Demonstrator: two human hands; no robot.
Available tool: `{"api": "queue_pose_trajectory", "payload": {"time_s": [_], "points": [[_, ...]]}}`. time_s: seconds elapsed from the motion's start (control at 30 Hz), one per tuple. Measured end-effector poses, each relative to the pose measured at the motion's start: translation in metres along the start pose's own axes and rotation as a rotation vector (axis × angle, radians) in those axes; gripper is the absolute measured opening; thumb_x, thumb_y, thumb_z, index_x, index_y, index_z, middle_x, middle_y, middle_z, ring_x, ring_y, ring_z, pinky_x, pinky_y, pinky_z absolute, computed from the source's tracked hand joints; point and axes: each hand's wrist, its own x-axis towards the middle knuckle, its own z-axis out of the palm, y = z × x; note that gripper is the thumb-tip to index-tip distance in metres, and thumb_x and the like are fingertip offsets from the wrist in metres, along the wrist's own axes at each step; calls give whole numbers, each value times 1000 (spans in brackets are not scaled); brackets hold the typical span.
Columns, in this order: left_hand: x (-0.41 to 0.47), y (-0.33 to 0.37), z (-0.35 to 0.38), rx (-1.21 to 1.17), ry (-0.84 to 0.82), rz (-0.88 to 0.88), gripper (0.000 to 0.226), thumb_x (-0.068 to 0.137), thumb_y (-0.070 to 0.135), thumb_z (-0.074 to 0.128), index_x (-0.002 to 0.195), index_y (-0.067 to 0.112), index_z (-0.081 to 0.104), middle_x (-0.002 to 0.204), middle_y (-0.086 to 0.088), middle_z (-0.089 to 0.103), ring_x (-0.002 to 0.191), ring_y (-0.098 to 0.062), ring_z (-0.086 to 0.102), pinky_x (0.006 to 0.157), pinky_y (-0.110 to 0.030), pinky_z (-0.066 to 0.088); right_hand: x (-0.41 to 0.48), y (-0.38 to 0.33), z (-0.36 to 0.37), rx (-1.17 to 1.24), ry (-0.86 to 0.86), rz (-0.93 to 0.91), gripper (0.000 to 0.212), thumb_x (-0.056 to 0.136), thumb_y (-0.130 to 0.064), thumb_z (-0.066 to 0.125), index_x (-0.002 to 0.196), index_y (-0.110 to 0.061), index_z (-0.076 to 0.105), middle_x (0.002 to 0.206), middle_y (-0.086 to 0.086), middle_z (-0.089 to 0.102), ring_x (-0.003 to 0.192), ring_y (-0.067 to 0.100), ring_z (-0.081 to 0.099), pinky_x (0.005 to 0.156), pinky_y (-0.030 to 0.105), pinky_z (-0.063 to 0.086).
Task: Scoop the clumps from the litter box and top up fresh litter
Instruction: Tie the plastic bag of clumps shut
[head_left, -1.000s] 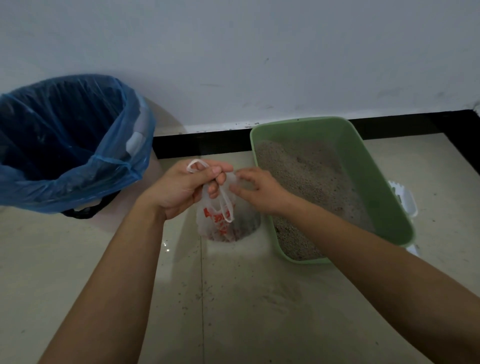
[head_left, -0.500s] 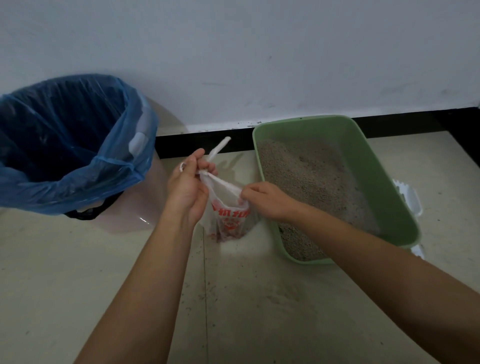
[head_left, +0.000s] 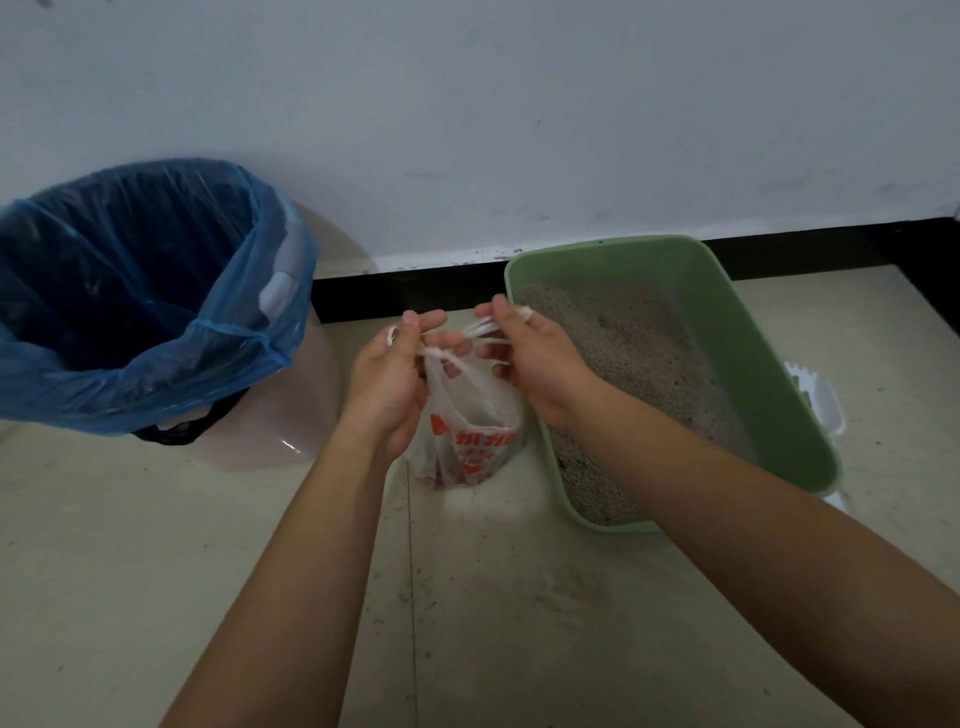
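white item half hidden behind litter box, bag contents murky

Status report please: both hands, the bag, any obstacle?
Left hand, right hand: each pinches a handle of the plastic bag. Bag stands on floor beside green litter box. Nothing blocks the blue-lined bin.

Home floor corner, pale tiles with dark grit, white wall and black skirting far, blue-lined bin left, green litter box right against the wall
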Motion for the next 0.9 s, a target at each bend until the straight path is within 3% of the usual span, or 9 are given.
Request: {"api": "queue_pose_trajectory", "payload": {"time_s": [0.13, 0.2, 0.27, 0.37, 0.53, 0.67, 0.73, 0.83, 0.9], "points": [[-4, 2, 0, -409, 131, -9, 42, 107, 34, 28, 117, 6, 57, 103, -9, 74, 106, -19, 68, 101, -35, 48, 3, 0, 0, 18, 166, 40, 33, 103, -40, 47, 93, -17, 69, 79, 0, 67, 68, 10, 58, 59, 25, 46], [-8, -1, -1, -692, 182, -26, 39, 107, 32, 27, 96, 11, 58, 73, -5, 70, 80, -18, 72, 100, -36, 49, 1, 5, 0, -130, 168, 29, 36, 102, -41, 47, 87, -14, 65, 73, -2, 65, 62, 9, 57, 56, 23, 45], [-12, -12, -5, -784, 275, -59, 38, 107, 25, 28, 78, 15, 51, 47, 3, 42, 45, -12, 51, 80, -33, 55, 3, 11, -5, -294, 191, 11, 41, 103, -43, 45, 79, -14, 62, 70, -1, 63, 58, 10, 55, 54, 23, 43], [-16, -31, -26, -449, 484, -83, 33, 103, 15, 29, 73, 18, 41, 45, 7, 27, 38, -10, 24, 43, -22, 32, 18, 19, -38, -716, 285, -4, 51, 105, -43, 39, 75, -12, 66, 74, 7, 65, 57, 14, 52, 49, 23, 36], [-18, -54, -70, -32, 684, -105, 31, 100, 17, 30, 70, 15, 38, 48, 2, 29, 42, -14, 24, 38, -20, 25, 31, 29, -88, -1138, 393, 75, 53, 107, -36, 34, 101, 0, 73, 72, 10, 59, 55, 18, 48, 53, 27, 36], [-14, -53, -61, 66, 574, -32, 30, 103, 21, 29, 79, 13, 46, 45, 4, 36, 39, -11, 35, 48, -27, 36, 32, 24, -82, -855, 432, -29, 52, 106, -36, 37, 85, -3, 71, 72, 10, 64, 66, 26, 60, 70, 36, 51], [-13, -49, -54, 21, 487, -26, 26, 102, 16, 31, 87, 11, 51, 45, 5, 46, 47, -14, 49, 61, -33, 47, 27, 10, -79, -532, 361, -38, 46, 104, -38, 44, 78, -9, 68, 69, 6, 66, 60, 18, 63, 60, 32, 52], [-7, -38, -39, -107, 366, -47, 24, 104, 18, 35, 97, 9, 55, 58, 0, 62, 71, -22, 66, 81, -37, 57, 24, -7, -65, -245, 223, 19, 38, 96, -43, 60, 96, -6, 67, 85, 10, 71, 69, 16, 65, 55, 23, 51], [-2, -30, -27, -242, 280, -40, 27, 106, 23, 33, 100, 8, 54, 65, -5, 66, 80, -25, 68, 85, -38, 57, 23, -10, -51, -222, 211, 81, 57, 84, -46, 74, 115, -1, 57, 99, 16, 70, 77, 19, 65, 58, 25, 53]]}}
